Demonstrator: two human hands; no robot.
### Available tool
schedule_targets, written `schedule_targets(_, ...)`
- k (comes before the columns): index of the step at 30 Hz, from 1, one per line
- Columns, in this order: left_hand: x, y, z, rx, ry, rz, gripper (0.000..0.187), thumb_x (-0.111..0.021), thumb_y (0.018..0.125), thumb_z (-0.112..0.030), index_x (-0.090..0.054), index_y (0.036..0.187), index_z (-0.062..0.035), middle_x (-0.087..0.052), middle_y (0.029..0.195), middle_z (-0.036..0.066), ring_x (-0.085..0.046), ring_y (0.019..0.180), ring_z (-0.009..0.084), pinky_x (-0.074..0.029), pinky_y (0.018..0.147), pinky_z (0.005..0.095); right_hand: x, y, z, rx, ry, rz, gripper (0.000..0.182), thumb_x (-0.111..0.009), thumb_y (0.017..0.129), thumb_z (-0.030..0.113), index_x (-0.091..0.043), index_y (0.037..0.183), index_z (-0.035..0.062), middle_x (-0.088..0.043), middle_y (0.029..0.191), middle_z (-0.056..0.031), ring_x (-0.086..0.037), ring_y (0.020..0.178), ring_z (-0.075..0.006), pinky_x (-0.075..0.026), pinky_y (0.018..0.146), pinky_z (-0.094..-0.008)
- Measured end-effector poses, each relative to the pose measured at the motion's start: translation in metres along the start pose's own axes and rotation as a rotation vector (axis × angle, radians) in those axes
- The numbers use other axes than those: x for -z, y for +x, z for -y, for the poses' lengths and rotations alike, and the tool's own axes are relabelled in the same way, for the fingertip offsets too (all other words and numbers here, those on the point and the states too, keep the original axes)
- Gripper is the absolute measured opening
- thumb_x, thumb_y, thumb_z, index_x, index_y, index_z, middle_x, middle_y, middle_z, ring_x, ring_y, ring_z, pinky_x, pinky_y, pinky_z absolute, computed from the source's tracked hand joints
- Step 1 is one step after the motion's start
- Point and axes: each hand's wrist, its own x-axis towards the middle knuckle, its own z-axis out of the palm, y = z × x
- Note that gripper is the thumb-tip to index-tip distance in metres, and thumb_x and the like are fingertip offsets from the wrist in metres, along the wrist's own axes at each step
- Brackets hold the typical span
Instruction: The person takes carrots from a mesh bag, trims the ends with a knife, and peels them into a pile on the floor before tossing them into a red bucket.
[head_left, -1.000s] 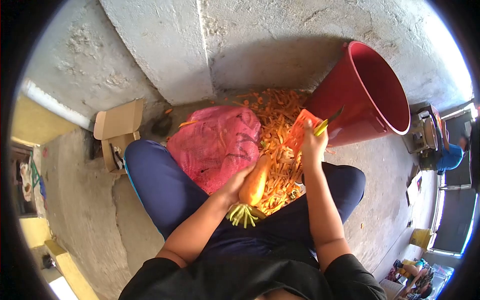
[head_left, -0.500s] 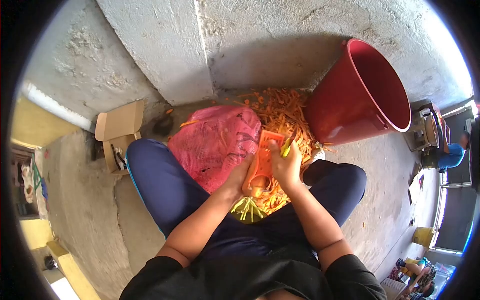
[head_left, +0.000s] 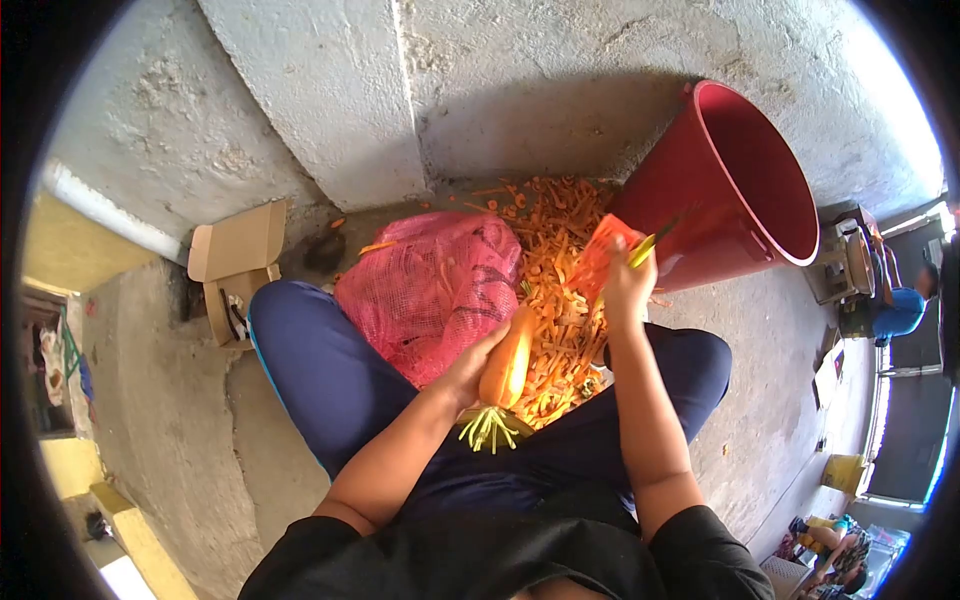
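The left hand (head_left: 474, 371) has its fingers wrapped around a fat orange carrot (head_left: 508, 360). The right hand's (head_left: 630, 280) fingers grip a flat orange plastic grater (head_left: 598, 258) and a yellow-handled knife (head_left: 643, 249).

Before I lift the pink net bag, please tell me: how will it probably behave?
The pink net bag will probably sag and change shape, since its thin mesh lies in folds. It seems unlikely to roll, because it spreads low on the floor. Its weight is hard to judge; the contents are mostly hidden.
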Motion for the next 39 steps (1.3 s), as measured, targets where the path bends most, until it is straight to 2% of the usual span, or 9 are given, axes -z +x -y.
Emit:
schedule_targets(2,-0.018,-0.006,-0.003,-0.076,0.101,0.012,0.048,-0.038,0.086,-0.043,-0.044,0.112,-0.0035,-0.057,0.093,0.012,-0.060,0.073,0.0245,-0.052,0.062,0.0349,-0.006,-0.036,0.015,-0.126,0.075,0.181,0.018,-0.053,0.083,0.017,-0.049,0.091,0.0020,-0.048,0.071,0.0027,-0.042,0.061,-0.0060,-0.037,0.052,-0.0220)
schedule_targets(6,-0.018,-0.001,-0.004,-0.105,0.020,0.092,0.040,-0.034,0.088,-0.037,-0.044,0.111,-0.0066,-0.057,0.098,0.009,-0.059,0.079,0.0200,-0.051,0.066,0.0328,-0.007,-0.078,0.054,-0.254,0.277,0.431,0.020,-0.056,0.080,0.014,-0.049,0.093,0.0004,-0.057,0.075,-0.0075,-0.055,0.063,-0.0142,-0.045,0.057,-0.0251)
schedule_targets(10,-0.007,0.006,-0.001,-0.155,0.105,-0.025,0.044,-0.027,0.090,-0.041,-0.044,0.113,-0.0070,-0.055,0.103,0.008,-0.057,0.087,0.0181,-0.048,0.073,0.0313,-0.007,-0.082,0.070,0.074,-0.016,0.443,0.023,-0.058,0.078,0.013,-0.048,0.095,-0.0006,-0.057,0.064,-0.0138,-0.057,0.057,-0.0181,-0.045,0.054,-0.0296)
schedule_targets(18,-0.008,-0.004,0.003,-0.012,0.254,0.092,0.047,-0.026,0.089,-0.041,-0.048,0.099,-0.0006,-0.058,0.078,0.014,-0.059,0.062,0.0232,-0.051,0.055,0.0332,-0.011,-0.019,0.021,0.020,-0.100,0.047,0.013,-0.055,0.080,0.013,-0.050,0.085,0.0014,-0.052,0.068,-0.0052,-0.047,0.061,-0.0151,-0.041,0.057,-0.0292)
schedule_targets(20,-0.006,-0.003,0.007,0.008,0.218,0.047,0.051,-0.028,0.088,-0.046,-0.047,0.101,-0.0004,-0.058,0.074,0.015,-0.059,0.061,0.0243,-0.051,0.056,0.0344,-0.002,0.007,0.003,-0.066,-0.235,-0.055,0.019,-0.054,0.082,0.017,-0.049,0.089,0.0012,-0.055,0.071,-0.0111,-0.050,0.058,-0.0178,-0.041,0.054,-0.0283)
schedule_targets(25,-0.004,0.006,0.000,-0.093,0.011,-0.024,0.046,-0.033,0.087,-0.042,-0.045,0.107,-0.0022,-0.057,0.087,0.013,-0.059,0.079,0.0257,-0.051,0.065,0.0360,-0.004,-0.022,0.014,-0.003,0.014,0.172,0.023,-0.054,0.082,0.021,-0.050,0.092,0.0009,-0.051,0.071,-0.0049,-0.048,0.063,-0.0113,-0.041,0.057,-0.0269)
schedule_targets(30,-0.011,0.011,-0.003,-0.096,0.015,-0.066,0.039,-0.033,0.089,-0.037,-0.042,0.114,-0.0078,-0.054,0.100,0.008,-0.056,0.086,0.0181,-0.047,0.074,0.0309,-0.010,-0.069,0.040,-0.129,0.182,0.477,0.022,-0.057,0.079,0.015,-0.049,0.093,0.0002,-0.057,0.070,-0.0113,-0.056,0.061,-0.0178,-0.044,0.056,-0.0288)
schedule_targets(36,0.001,0.018,0.003,-0.169,0.109,-0.099,0.041,-0.026,0.091,-0.038,-0.046,0.109,-0.0070,-0.055,0.099,0.007,-0.056,0.086,0.0171,-0.047,0.073,0.0295,-0.009,-0.077,0.054,0.170,-0.034,0.440,0.022,-0.058,0.078,0.014,-0.048,0.092,0.0003,-0.055,0.065,-0.0166,-0.058,0.059,-0.0275,-0.044,0.054,-0.0304)
schedule_targets(39,-0.012,0.014,0.002,-0.194,0.081,-0.135,0.041,-0.026,0.091,-0.039,-0.048,0.104,-0.0065,-0.056,0.094,0.006,-0.057,0.081,0.0152,-0.048,0.069,0.0285,-0.009,-0.073,0.051,-0.029,-0.057,0.426,0.021,-0.059,0.077,0.014,-0.050,0.090,-0.0004,-0.054,0.069,-0.0120,-0.053,0.064,-0.0203,-0.043,0.060,-0.0301)
